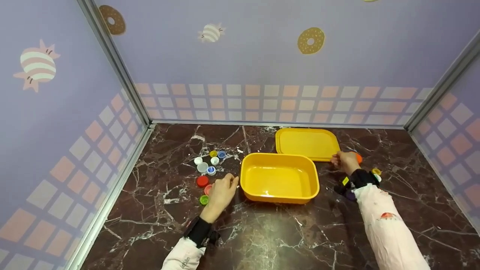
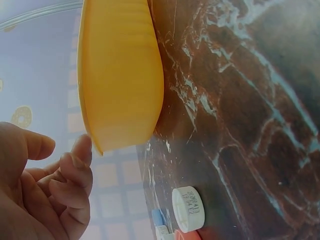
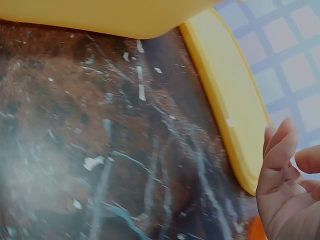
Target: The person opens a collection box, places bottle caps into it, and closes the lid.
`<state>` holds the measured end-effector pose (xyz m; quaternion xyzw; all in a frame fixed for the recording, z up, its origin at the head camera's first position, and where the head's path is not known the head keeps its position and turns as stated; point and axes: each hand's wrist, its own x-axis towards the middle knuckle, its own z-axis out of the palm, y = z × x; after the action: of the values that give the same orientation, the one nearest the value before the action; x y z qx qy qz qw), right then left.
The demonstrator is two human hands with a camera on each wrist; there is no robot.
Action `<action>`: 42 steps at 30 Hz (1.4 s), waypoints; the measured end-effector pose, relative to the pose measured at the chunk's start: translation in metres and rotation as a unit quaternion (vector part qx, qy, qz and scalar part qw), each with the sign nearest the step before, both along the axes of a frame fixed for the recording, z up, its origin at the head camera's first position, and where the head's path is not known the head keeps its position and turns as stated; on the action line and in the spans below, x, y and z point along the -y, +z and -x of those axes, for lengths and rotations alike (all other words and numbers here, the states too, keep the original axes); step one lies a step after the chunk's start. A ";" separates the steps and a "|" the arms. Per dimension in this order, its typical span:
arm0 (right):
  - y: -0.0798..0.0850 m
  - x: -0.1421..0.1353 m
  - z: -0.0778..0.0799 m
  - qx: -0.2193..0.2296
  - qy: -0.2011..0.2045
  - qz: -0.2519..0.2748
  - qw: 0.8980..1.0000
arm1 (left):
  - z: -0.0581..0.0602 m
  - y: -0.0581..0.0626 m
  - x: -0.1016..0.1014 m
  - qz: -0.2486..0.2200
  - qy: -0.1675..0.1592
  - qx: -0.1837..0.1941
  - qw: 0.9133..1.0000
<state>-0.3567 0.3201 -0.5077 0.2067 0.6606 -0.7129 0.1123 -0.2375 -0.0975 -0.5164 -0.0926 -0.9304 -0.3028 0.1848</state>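
A yellow rectangular tub [image 1: 277,198] with nothing in it stands between the hands. My left hand [image 1: 222,193] is just left of it, above several bottle caps; in the left wrist view its fingers bend loosely, with nothing between them. My right hand [image 1: 345,161] is at the near right corner of the yellow lid [image 1: 307,142], which lies behind the tub. The right wrist view shows these fingers loosely bent and the thumb apart, with nothing held; whether they touch the lid I cannot tell. An orange cap [image 1: 359,158] is partly hidden behind this hand.
At the left lie a red cap [image 1: 202,181], a green cap [image 1: 204,200], a pink cap [image 1: 208,189] and several white, blue and yellow ones. Beside the right wrist are a yellow cap [image 1: 376,171] and a white one. Patterned walls [image 1: 262,101] enclose the marbled table.
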 end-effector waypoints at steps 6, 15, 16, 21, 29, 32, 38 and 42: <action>0.015 -0.010 -0.004 -0.022 -0.016 -0.029 0.999 | 0.003 0.004 -0.004 -0.003 -0.002 -0.008 1.000; 0.033 -0.031 -0.018 -0.061 0.001 -0.080 0.995 | 0.008 0.009 -0.010 -0.006 0.000 -0.009 1.000; 0.034 -0.033 -0.019 -0.069 0.003 -0.096 0.993 | 0.009 0.009 -0.010 -0.007 0.001 -0.010 1.000; 0.040 -0.039 -0.025 -0.107 0.027 -0.213 0.971 | 0.010 0.008 -0.011 -0.005 0.001 -0.014 1.000; 0.041 -0.047 -0.033 -0.187 0.101 -0.438 0.874 | 0.011 0.003 -0.007 -0.009 0.008 -0.017 1.000; 0.035 -0.049 -0.031 -0.212 0.148 -0.497 0.828 | 0.010 0.002 -0.006 -0.011 0.012 -0.019 1.000; 0.015 -0.055 -0.024 -0.222 0.197 -0.574 0.764 | 0.009 -0.004 -0.006 0.002 0.003 -0.051 0.999; 0.003 -0.059 -0.021 -0.207 0.192 -0.595 0.753 | 0.008 -0.008 -0.005 0.016 -0.007 -0.084 0.996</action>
<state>-0.3356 0.3787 -0.5050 -0.0521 0.9842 -0.1647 -0.0378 -0.2453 -0.0924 -0.5242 -0.1269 -0.9157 -0.2799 0.2589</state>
